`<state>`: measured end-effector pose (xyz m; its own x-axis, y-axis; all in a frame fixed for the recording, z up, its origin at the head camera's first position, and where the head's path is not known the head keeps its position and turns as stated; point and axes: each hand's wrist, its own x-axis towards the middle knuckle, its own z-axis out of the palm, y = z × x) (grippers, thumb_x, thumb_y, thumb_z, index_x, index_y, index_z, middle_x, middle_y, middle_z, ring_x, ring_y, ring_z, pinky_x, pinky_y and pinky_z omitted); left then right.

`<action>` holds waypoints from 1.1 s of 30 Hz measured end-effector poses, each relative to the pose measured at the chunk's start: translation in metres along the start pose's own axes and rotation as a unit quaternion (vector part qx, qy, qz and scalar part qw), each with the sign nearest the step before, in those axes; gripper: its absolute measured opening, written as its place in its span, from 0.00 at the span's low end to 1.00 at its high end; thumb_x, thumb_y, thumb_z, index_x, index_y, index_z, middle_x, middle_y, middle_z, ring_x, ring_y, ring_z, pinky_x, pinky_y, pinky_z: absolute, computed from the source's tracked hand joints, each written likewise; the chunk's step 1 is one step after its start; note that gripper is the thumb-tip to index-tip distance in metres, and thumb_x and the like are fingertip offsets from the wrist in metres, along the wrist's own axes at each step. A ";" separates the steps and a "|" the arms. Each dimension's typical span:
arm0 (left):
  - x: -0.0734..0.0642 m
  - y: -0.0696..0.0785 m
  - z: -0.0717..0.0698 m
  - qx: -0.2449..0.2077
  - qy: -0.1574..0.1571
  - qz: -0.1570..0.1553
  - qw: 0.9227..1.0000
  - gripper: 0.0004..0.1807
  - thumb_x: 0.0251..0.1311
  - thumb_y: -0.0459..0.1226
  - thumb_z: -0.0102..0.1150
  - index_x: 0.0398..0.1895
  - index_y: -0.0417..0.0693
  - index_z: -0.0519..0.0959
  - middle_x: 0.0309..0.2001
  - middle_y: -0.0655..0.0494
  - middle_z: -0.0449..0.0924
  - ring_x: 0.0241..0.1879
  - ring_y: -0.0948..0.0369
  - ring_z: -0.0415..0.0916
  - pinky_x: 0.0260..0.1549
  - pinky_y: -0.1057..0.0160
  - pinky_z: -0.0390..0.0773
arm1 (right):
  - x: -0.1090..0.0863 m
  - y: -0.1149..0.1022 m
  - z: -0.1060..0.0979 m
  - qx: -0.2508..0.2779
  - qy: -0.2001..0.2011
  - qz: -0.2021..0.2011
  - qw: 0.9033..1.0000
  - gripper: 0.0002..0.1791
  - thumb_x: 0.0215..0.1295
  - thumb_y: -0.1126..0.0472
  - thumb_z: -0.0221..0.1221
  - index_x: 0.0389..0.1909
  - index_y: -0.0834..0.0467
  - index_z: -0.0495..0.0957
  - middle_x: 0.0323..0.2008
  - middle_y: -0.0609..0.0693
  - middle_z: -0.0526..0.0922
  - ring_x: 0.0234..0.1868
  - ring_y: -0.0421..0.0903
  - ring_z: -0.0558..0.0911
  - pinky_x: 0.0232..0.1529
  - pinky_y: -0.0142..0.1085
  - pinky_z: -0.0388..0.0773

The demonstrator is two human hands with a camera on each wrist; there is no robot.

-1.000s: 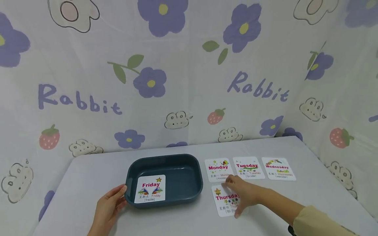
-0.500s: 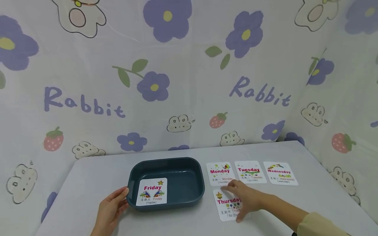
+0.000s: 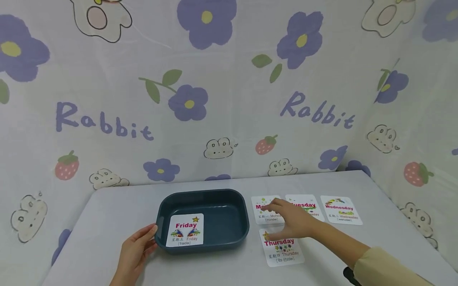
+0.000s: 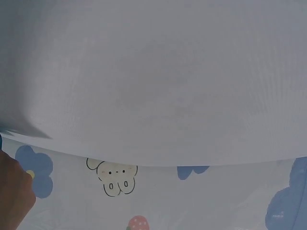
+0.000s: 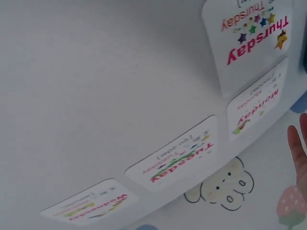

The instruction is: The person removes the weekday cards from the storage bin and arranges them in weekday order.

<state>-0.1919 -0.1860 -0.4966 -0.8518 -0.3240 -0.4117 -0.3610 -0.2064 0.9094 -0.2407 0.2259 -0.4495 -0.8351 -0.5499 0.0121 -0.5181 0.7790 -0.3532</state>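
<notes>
My left hand [image 3: 134,250] grips the left end of a dark teal rectangular tray [image 3: 229,222], fingertips at its rim. Inside the tray, towards its left, a white square "Friday" card [image 3: 185,230] lies face up. My right hand [image 3: 297,220] hovers over the cards to the right of the tray, thumb and fingers spread and nothing held. Beneath it are the "Thursday" card [image 3: 284,254], the "Monday" card [image 3: 266,216] and the "Tuesday" card [image 3: 316,210], each partly covered in the head view. The right wrist view catches only fingertips [image 5: 295,141] at its right edge.
A "Wednesday" card [image 3: 341,210] ends the back row on the right. White cloth covers the table [image 3: 200,270]; a patterned curtain [image 3: 229,119] rises behind it. Near the right sleeve [image 3: 386,266] a small black object [image 3: 348,274] shows.
My right hand was down on the "Thursday" card; it has lifted off and shifted up over the "Monday" and "Tuesday" cards. The left hand keeps its place. The head view has shifted slightly.
</notes>
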 end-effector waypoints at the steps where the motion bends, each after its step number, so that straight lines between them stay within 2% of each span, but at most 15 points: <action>1: 0.000 0.000 0.000 0.000 0.000 0.001 1.000 0.33 0.53 0.46 0.64 0.59 0.39 0.70 0.29 0.65 0.80 0.31 0.63 0.74 0.32 0.71 0.78 | 0.004 -0.004 -0.001 -0.002 0.014 -0.003 1.000 0.41 0.41 0.32 0.64 0.55 0.49 0.73 0.53 0.48 0.73 0.54 0.49 0.73 0.48 0.47 0.76; 4: 0.001 0.000 0.001 -0.001 0.003 0.002 1.000 0.32 0.53 0.45 0.64 0.59 0.39 0.70 0.29 0.66 0.80 0.31 0.63 0.74 0.31 0.71 0.78 | 0.018 -0.017 -0.002 -0.010 0.046 -0.022 0.999 0.38 0.43 0.31 0.63 0.52 0.49 0.74 0.50 0.44 0.74 0.51 0.44 0.74 0.46 0.42 0.77; 8: 0.000 0.001 0.001 -0.004 0.007 0.002 1.000 0.31 0.53 0.45 0.65 0.58 0.39 0.70 0.29 0.66 0.80 0.30 0.63 0.75 0.31 0.71 0.78 | 0.038 -0.038 -0.001 -0.011 0.048 -0.047 0.998 0.37 0.43 0.33 0.64 0.52 0.50 0.75 0.51 0.44 0.74 0.52 0.43 0.73 0.48 0.41 0.76; 18: 0.000 0.000 0.000 -0.011 0.000 0.004 1.000 0.31 0.53 0.44 0.64 0.58 0.39 0.70 0.28 0.66 0.80 0.28 0.64 0.75 0.30 0.71 0.78 | 0.079 -0.085 0.008 -0.022 0.005 -0.061 0.998 0.39 0.44 0.32 0.62 0.55 0.49 0.73 0.55 0.46 0.72 0.56 0.44 0.70 0.55 0.42 0.72; 24: 0.000 -0.001 -0.002 -0.016 -0.007 0.017 1.000 0.29 0.54 0.43 0.64 0.56 0.37 0.72 0.28 0.65 0.80 0.27 0.65 0.76 0.29 0.71 0.78 | 0.101 -0.107 0.023 -0.033 -0.026 -0.058 0.997 0.39 0.45 0.33 0.63 0.56 0.51 0.73 0.53 0.46 0.73 0.54 0.43 0.72 0.53 0.41 0.74; 33: 0.000 0.000 -0.002 -0.025 -0.004 0.011 1.000 0.27 0.53 0.43 0.65 0.54 0.39 0.74 0.29 0.64 0.81 0.27 0.64 0.76 0.29 0.71 0.78 | 0.124 -0.143 0.051 -0.076 -0.083 -0.048 0.993 0.41 0.41 0.35 0.67 0.57 0.52 0.73 0.52 0.46 0.73 0.51 0.41 0.72 0.48 0.40 0.76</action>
<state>-0.1916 -0.1875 -0.4973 -0.8628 -0.3216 -0.3901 -0.3224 -0.2446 0.9145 -0.2611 0.0314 -0.4451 -0.7448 -0.6565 -0.1195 -0.6266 0.7496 -0.2132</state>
